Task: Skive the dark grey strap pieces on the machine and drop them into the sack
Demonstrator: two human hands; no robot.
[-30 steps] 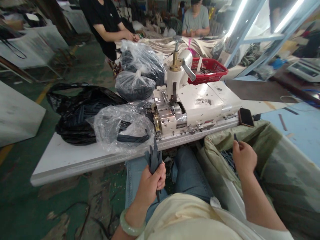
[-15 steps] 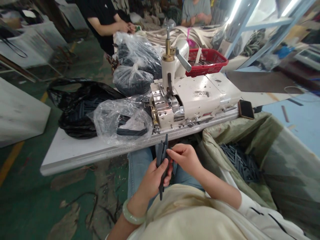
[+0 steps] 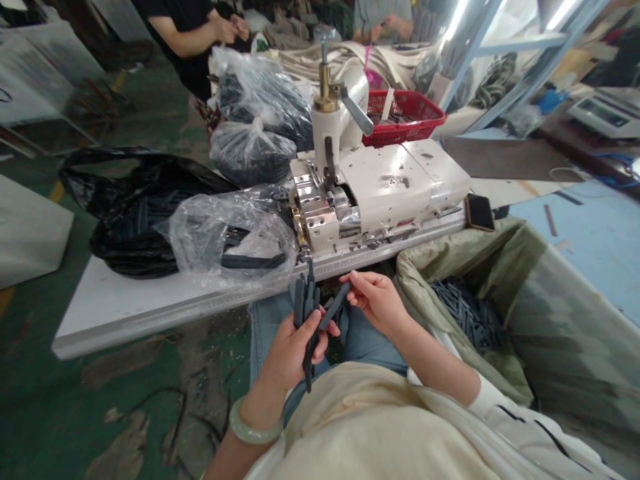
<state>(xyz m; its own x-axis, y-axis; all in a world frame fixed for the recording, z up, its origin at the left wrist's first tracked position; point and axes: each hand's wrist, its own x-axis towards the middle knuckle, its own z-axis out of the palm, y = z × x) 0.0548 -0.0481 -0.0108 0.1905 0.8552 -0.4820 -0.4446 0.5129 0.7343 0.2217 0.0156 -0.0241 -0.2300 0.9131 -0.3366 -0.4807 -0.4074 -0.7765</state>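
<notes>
My left hand [image 3: 295,350] is closed around a bundle of dark grey-blue strips [image 3: 307,303], which stick up above the fingers and poke out below the palm. My right hand [image 3: 374,299] pinches the upper end of a single dark strip [image 3: 334,307] between thumb and fingertips. That strip slants away from the bundle, its lower end at the left fingers. Both hands are over my lap, in front of the table edge. Beyond them stands a cream-coloured machine [image 3: 400,180] with a metal head and lever.
On the table [image 3: 115,300] lie a black plastic bag [image 3: 145,220] and a clear bag [image 3: 200,247], both with dark strips. Behind are filled clear bags [image 3: 255,153] and a red basket [image 3: 415,123]. A phone [image 3: 479,212] lies near the lined bin [image 3: 520,267] of strips. Two people work opposite.
My right hand has drawn one strip outward, away from the bundle to the right. The strips in my left hand now fan apart more. The whole view has shifted slightly.
</notes>
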